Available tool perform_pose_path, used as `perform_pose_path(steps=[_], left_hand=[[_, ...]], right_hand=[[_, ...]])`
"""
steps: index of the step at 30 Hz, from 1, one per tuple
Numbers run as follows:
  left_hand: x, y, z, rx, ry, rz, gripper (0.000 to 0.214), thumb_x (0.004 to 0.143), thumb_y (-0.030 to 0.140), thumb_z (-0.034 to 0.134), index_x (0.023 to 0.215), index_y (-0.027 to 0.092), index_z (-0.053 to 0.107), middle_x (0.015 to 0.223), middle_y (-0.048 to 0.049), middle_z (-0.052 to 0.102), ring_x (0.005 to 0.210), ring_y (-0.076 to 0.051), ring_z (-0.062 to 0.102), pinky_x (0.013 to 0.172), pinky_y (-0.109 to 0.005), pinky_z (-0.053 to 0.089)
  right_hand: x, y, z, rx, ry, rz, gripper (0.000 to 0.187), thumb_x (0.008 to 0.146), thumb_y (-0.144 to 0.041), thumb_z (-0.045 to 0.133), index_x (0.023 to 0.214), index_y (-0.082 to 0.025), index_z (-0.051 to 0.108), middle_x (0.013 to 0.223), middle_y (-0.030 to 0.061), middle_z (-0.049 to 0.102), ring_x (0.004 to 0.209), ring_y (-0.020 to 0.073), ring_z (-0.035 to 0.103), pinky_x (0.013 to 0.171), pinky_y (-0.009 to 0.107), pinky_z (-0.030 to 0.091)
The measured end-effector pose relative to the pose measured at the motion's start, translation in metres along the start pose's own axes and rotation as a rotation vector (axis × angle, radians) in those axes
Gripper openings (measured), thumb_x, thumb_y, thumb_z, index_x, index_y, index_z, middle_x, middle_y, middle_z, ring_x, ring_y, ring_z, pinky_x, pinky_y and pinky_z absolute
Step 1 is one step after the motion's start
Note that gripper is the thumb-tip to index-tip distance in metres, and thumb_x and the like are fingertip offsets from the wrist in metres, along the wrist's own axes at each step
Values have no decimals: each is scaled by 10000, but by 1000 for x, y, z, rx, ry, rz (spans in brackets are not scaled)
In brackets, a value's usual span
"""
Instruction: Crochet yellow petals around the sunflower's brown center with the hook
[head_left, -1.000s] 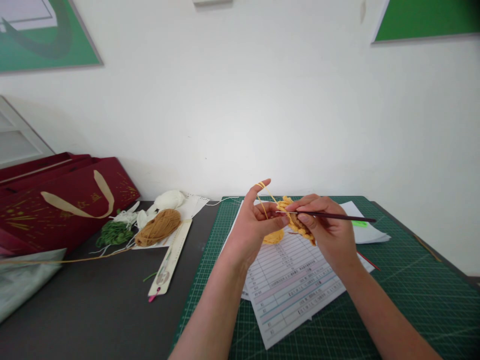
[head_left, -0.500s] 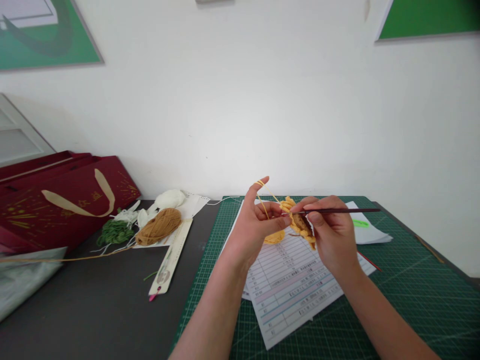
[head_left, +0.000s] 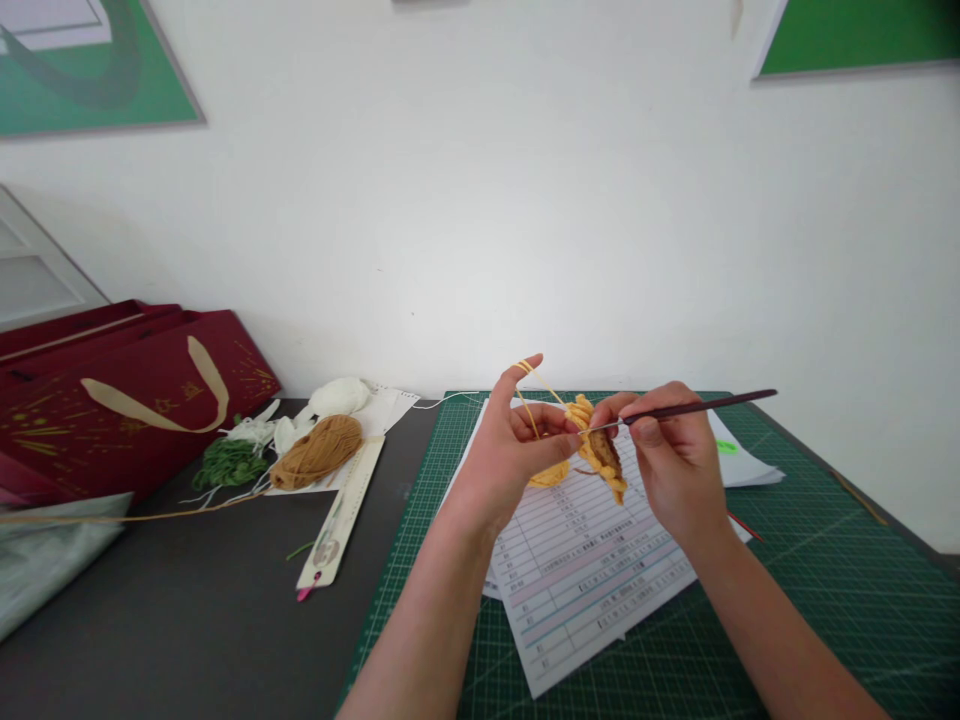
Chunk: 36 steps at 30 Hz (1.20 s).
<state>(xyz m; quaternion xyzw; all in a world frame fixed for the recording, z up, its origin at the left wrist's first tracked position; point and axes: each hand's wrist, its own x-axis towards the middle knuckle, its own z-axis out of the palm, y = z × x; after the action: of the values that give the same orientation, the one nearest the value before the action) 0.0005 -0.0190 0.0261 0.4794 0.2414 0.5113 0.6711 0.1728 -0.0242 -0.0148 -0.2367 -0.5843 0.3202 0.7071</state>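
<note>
My left hand (head_left: pixel 521 435) pinches the edge of a yellow and brown crochet piece (head_left: pixel 600 455) between thumb and fingers. Yellow yarn (head_left: pixel 551 383) is looped around its raised index finger and runs down to the piece. A crochet hook with a dark handle (head_left: pixel 701 404) is held pen-like in my right hand (head_left: pixel 675 450). Its thin metal shaft points left, and the tip meets the work beside my left thumb; the exact stitch is too small to tell. Behind my left hand, a ball of yellow yarn (head_left: pixel 550 475) lies on the printed sheets.
Printed sheets (head_left: pixel 570 620) lie on a green cutting mat (head_left: pixel 810 600). To the left are a brown yarn skein (head_left: pixel 319 452), white yarn (head_left: pixel 341 397), green yarn (head_left: pixel 229 465), a ruler (head_left: pixel 345 515) and a red gift bag (head_left: pixel 142 400). A white wall stands behind.
My right hand has shifted slightly right, and the hook's handle end has tilted up, baring more of its metal shaft. The crochet piece has turned a little. My left hand is nearly still.
</note>
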Motion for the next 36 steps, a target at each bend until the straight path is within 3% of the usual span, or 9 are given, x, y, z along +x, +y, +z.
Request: perform_pose_path(steps=[9,22,31,36], left_hand=[[0,-1,-2,35,-2,-11,900,665,25,798,1452,239,419,768,24,714,741,-143,639,729,-298,447],[0,0,2,81,28,-13,880,670,8,775,1447,229,427,767,30,702,744,-142,638,726,-300,462],[1,0,1,128,36,11,850,705,17,761,1456,204,411,768,32,694,747,-129,633,730,-282,474],[-1,1,2,164,43,13,845,706,8,745,1458,204,414,778,31,689,762,-132,638,731,-279,478]], right_hand=[[2,-7,-5,-28,-31,11,169,937,-412,667,955,-272,575,852,27,733,806,233,705,712,407,540],[1,-10,-5,-41,-75,-6,78,975,-345,625,990,-275,593,884,17,728,807,213,692,714,391,516],[0,-9,-9,-237,-116,-149,18,995,-270,580,996,-259,594,905,32,712,815,208,678,721,396,527],[1,-9,-11,-361,-145,-279,74,993,-198,544,990,-248,599,907,45,713,846,222,679,735,415,537]])
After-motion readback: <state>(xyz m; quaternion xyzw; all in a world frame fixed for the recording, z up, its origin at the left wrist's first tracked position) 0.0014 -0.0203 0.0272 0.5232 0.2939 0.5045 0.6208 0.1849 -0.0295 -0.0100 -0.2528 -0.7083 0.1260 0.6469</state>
